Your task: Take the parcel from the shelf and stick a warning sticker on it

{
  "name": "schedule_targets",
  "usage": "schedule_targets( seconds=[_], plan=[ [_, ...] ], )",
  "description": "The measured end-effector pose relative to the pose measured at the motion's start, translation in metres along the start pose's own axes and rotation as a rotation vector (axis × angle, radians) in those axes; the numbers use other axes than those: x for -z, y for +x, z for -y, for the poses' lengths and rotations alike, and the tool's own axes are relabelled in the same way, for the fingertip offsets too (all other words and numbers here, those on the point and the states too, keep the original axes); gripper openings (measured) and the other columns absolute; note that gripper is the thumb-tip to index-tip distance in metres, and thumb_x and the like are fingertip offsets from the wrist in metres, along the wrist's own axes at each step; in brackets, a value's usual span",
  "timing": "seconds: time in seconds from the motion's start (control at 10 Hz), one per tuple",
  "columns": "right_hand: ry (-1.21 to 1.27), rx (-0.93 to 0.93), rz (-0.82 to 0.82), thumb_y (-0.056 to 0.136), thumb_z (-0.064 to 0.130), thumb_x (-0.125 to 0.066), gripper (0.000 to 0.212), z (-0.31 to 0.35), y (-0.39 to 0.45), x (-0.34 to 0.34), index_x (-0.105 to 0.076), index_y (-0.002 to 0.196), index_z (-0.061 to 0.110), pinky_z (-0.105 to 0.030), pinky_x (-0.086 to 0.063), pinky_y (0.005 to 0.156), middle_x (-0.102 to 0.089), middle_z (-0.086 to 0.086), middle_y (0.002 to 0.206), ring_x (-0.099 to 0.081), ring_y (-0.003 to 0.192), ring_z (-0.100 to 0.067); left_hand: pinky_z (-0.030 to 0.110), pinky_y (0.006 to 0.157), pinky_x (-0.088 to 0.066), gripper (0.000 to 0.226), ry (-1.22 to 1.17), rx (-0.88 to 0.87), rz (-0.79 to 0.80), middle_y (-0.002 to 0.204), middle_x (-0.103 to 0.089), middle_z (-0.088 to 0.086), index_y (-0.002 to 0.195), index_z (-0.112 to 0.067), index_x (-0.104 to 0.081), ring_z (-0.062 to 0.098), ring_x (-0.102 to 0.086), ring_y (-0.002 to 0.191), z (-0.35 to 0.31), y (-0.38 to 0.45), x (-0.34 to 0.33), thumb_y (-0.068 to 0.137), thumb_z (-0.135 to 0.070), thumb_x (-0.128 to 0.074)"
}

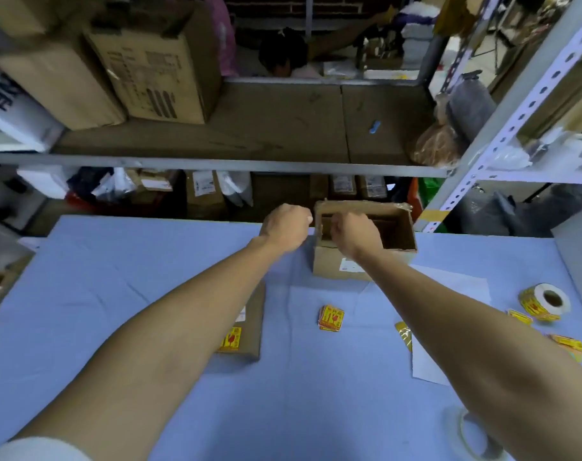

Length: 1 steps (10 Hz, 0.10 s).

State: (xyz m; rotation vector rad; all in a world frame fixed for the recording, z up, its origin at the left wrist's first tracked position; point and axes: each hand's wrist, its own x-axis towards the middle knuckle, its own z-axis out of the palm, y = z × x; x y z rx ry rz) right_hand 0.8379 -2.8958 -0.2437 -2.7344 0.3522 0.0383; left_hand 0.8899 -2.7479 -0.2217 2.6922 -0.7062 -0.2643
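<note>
An open brown cardboard box (396,227) stands at the far edge of the blue table (150,277). My right hand (353,236) reaches into it, fingers curled over its near wall. My left hand (286,226) is a closed fist at the box's left side; what it holds is hidden. A flat brown parcel (253,324) with a yellow warning sticker (231,339) lies partly under my left forearm. A small stack of yellow stickers (331,317) lies mid-table and a sticker roll (544,301) sits at the right.
A metal shelf (216,163) with large cartons (153,71) stands behind the table, with packed parcels (205,191) below it. White paper sheets (429,361), loose stickers (567,342) and a tape roll (472,434) lie on the right. A person sits beyond the shelf.
</note>
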Motion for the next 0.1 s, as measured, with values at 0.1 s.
schedule_targets(
  seconds=[0.1],
  plan=[
    [0.035,0.101,0.087,0.090,0.019,-0.048,0.028,0.0450,-0.0093,-0.0201,-0.066,0.110,0.014,-0.044,-0.055,0.078,-0.068,-0.015,0.104,-0.065,0.094,-0.035,0.039,0.082,-0.049,0.032,0.094,0.197,0.042,0.120,-0.065,0.015,0.118,-0.013,-0.065,0.036,-0.059,0.112,0.0552,-0.0440,0.0055,0.096,-0.029,-0.048]
  ],
)
